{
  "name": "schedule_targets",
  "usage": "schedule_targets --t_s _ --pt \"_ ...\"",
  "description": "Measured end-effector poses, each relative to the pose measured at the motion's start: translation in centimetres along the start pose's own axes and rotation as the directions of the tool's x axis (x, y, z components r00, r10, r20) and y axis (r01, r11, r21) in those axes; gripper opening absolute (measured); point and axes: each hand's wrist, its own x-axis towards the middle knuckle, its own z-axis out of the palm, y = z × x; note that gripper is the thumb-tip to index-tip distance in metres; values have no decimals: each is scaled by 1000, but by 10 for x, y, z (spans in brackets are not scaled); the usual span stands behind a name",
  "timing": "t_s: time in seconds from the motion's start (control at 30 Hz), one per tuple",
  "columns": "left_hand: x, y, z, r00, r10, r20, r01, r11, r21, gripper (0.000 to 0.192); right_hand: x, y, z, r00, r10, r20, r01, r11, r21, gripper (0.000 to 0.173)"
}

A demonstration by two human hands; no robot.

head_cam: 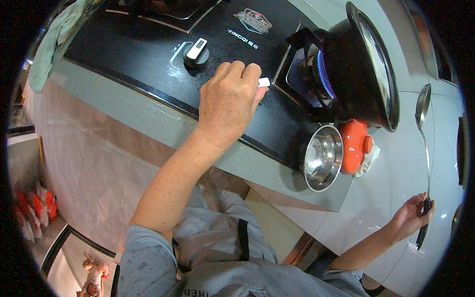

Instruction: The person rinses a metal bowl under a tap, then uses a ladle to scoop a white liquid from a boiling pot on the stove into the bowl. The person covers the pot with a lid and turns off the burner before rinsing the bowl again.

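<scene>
My left hand (231, 100) is closed around a stove knob (264, 82), and only the knob's white end shows past my fingers. Off to the right, my right hand (411, 216) grips the black handle of a metal ladle (423, 97), held out with its bowl at the far end. A blue flame (324, 72) burns beneath a black pot (343, 67) on the right burner of the black gas cooktop (148, 55). Part of a glass-like lid or the pot's rim shows at its top; the contents are hidden.
A second knob (196, 52) sits left of my left hand. By the counter's front edge stand a steel bowl (323, 159) and an orange lid (352, 148) over a white cloth (368, 161). A pale green towel (55, 41) hangs at far left.
</scene>
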Motion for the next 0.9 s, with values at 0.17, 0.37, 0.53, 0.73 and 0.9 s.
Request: schedule_targets --t_s 0.17,0.37,0.53,0.73,0.9 --pt "-1 1 2 999 -13 -47 12 1000 -27 29 4 1 1 998 36 45 -37 999 38 25" --pt "-2 3 5 995 -20 -93 17 999 -37 31 12 4 2 998 33 55 -35 999 33 25" --pt "-2 4 5 994 -15 -106 12 1000 -21 32 17 5 4 992 70 101 -78 995 70 25" --pt "-3 5 6 995 -26 -101 24 999 -26 31 21 11 8 998 35 52 -36 999 19 25" --pt "-3 5 7 994 -38 -102 36 999 -20 31 26 12 12 998 42 50 -45 997 56 25"
